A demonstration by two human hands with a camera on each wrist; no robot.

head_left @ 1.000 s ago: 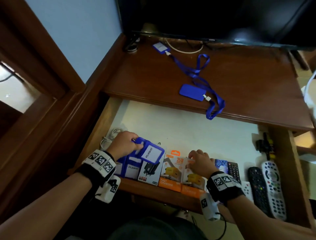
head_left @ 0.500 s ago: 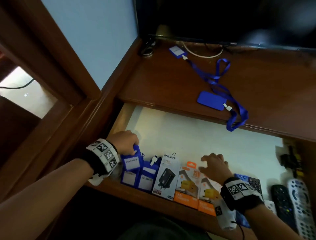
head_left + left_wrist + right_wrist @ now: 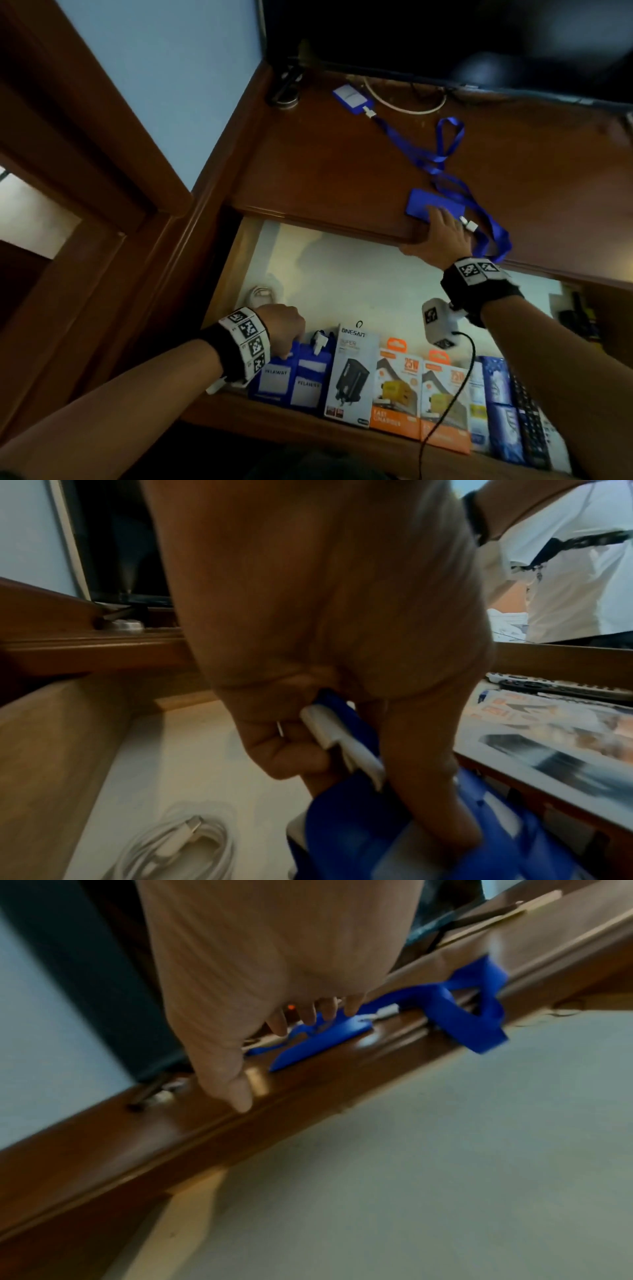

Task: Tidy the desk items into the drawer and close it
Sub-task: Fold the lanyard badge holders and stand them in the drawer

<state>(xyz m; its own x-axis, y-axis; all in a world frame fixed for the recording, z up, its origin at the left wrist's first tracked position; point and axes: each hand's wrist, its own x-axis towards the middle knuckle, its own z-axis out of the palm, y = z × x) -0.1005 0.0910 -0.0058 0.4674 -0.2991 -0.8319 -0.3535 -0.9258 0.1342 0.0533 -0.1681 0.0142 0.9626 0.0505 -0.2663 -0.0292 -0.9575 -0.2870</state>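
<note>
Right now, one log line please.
left hand: grips badge holder in drawer | right hand: touching desk badge, not gripped

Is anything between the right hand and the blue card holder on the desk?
Nothing visible. The right hand already has its fingertips on the card holder at the desk edge.

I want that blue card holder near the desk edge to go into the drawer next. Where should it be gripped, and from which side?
Probably pinch the blue card holder by its near long edge, from the drawer side. It lies flat near the desk edge, and the right hand already rests its fingers on it.
</note>
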